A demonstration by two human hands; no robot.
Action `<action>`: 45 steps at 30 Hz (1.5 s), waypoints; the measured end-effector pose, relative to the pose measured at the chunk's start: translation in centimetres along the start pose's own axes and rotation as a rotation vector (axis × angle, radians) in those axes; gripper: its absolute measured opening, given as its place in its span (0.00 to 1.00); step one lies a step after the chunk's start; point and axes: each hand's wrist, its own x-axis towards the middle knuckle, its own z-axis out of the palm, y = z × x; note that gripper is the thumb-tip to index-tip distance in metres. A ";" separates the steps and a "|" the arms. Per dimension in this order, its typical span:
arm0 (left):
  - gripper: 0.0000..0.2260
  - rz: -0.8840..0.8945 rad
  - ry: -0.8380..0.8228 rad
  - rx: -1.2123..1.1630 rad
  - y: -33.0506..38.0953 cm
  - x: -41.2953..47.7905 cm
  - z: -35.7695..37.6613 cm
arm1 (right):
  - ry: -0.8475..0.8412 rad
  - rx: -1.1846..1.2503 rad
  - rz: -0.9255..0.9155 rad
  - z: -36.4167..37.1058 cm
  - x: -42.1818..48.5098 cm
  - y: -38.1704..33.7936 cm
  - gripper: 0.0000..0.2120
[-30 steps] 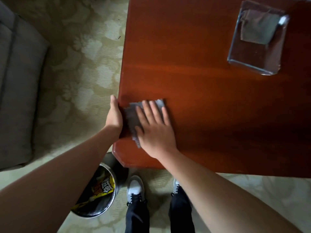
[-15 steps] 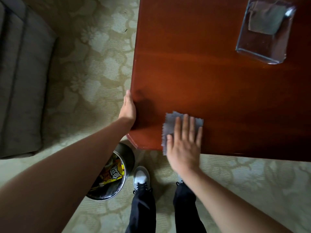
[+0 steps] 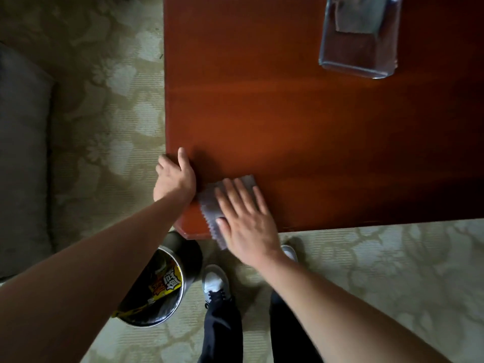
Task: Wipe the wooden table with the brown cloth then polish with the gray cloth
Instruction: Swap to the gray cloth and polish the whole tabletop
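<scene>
Lettering appears on one thing only, a yellow wrapper (image 3: 163, 282) in the round metal bin (image 3: 157, 297) on the floor, with bold white-and-black characters too blurred to read. The reddish wooden surface (image 3: 288, 127) shows its left edge, its near edge and a clipped corner between them. Most of its top lies bare between the hands and a clear tray (image 3: 358, 66) at the far right. One brown cloth (image 3: 358, 14) lies folded in that tray, well apart from the hands. One gray cloth (image 3: 209, 203), pinked along its sides, sits at the near-left corner, its lower part hanging past the near edge. The right hand (image 3: 246, 221) lies flat on it, fingers straight and slightly spread, pressing rather than gripping. The left hand (image 3: 175, 176) is just beside it at the left edge, thumb on top and fingers curled over the side, holding the surface. Below, two legs in dark trousers end in two white shoes (image 3: 214, 281) on patterned pale carpet (image 3: 392, 271), the bin close by the corner. A gray cushion (image 3: 21, 153) fills the far left.
</scene>
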 end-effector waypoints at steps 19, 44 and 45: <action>0.28 0.455 0.240 0.410 6.6 1.0 6.2 | 0.125 -0.038 0.372 -4.2 10.3 12.7 0.34; 0.28 0.599 0.083 0.333 19.6 -2.9 12.3 | 0.392 0.342 0.656 -11.0 6.2 31.1 0.22; 0.28 0.611 0.056 0.345 20.6 -4.2 12.9 | 0.399 0.388 0.777 -11.6 6.0 31.3 0.22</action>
